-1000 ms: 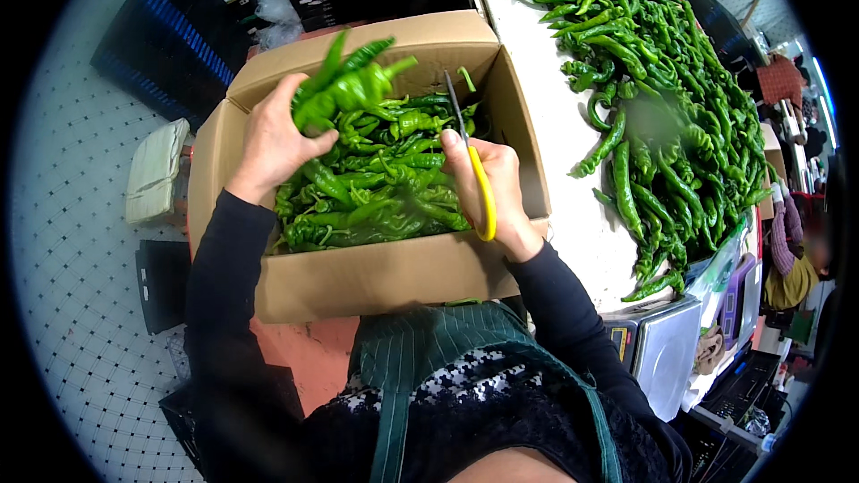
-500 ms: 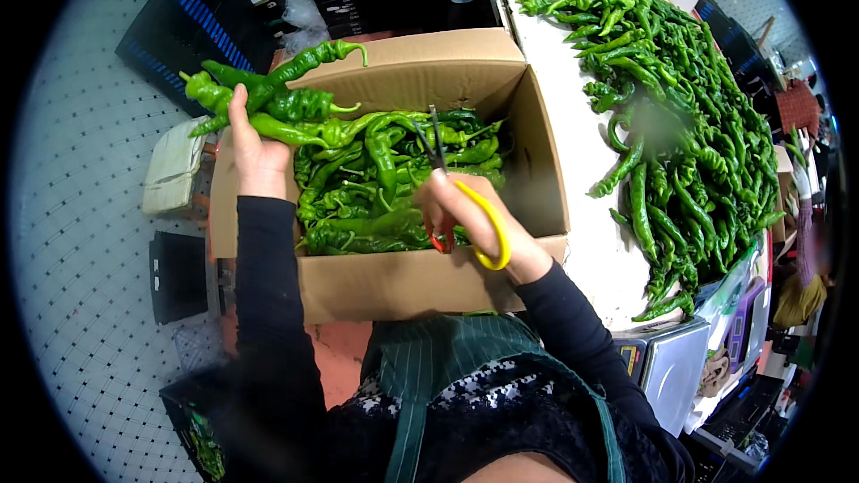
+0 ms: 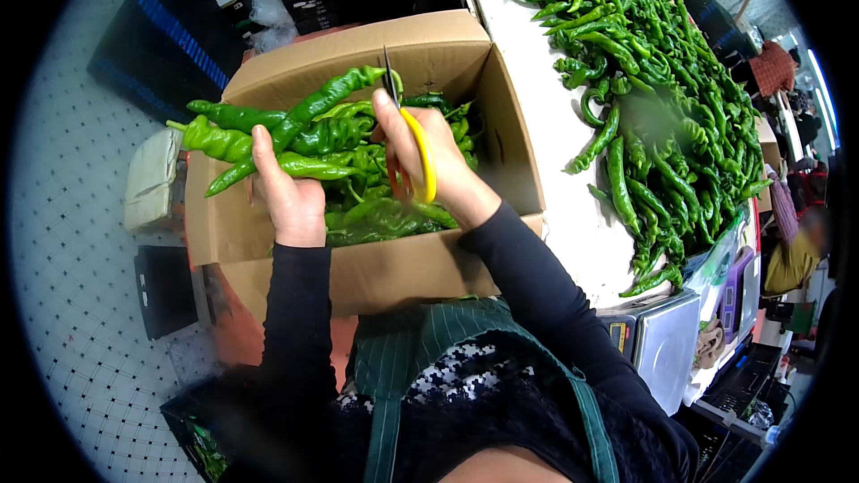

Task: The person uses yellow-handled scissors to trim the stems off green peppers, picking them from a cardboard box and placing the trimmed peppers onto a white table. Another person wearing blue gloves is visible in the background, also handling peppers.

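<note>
Yellow-and-orange-handled scissors [image 3: 427,159], gripped by the fingers of the right hand [image 3: 446,163], have moved up to the curved stem [image 3: 399,81] of a long, glossy green pepper [image 3: 324,105]. Fingers of the left hand [image 3: 292,200] clasp it among several others, above an open brown cardboard box [image 3: 407,274] holding more.

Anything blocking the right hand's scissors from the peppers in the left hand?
Nothing visible. The right hand holds the scissors with the blades at the stem end of one green pepper in the left hand; contact itself is unclear.
</note>
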`<move>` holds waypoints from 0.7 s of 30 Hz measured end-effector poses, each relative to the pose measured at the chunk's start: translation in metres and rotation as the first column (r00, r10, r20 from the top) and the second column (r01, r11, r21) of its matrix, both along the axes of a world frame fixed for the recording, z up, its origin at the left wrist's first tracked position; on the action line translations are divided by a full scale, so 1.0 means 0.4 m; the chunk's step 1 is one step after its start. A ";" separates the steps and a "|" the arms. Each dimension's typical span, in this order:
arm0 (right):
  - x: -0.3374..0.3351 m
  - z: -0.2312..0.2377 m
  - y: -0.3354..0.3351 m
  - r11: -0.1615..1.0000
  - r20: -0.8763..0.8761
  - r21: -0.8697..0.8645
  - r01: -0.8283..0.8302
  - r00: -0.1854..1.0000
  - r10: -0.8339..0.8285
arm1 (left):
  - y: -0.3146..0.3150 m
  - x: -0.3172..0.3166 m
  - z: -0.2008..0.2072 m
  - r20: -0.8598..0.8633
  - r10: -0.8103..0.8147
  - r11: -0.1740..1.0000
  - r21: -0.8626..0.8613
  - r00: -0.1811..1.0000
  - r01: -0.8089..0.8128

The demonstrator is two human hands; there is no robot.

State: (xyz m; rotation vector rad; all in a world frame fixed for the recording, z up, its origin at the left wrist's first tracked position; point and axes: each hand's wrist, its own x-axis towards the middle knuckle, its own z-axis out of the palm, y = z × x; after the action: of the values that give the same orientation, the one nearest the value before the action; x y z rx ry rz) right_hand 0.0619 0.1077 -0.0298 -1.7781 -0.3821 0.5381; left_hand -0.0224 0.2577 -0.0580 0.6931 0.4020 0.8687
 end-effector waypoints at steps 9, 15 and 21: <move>-0.043 0.004 -0.090 0.990 -0.101 0.123 -0.062 0.992 0.075 | 0.022 -0.005 0.014 0.027 -0.016 0.986 -0.168 0.999 0.020; -0.081 -0.011 -0.113 0.939 -0.093 0.125 -0.321 0.938 0.333 | 0.029 0.001 0.011 0.004 -0.020 0.968 -0.248 1.000 0.020; -0.072 -0.010 -0.067 0.991 -0.001 -0.033 -0.132 0.991 0.132 | -0.004 -0.003 0.005 0.061 -0.092 0.962 -0.250 0.994 0.105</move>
State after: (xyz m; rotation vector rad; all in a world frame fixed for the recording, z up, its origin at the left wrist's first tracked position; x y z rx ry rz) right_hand 0.0333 0.0809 -0.0338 -1.7933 -0.4965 0.6398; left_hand -0.0238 0.2561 -0.0560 0.4507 0.4222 0.7231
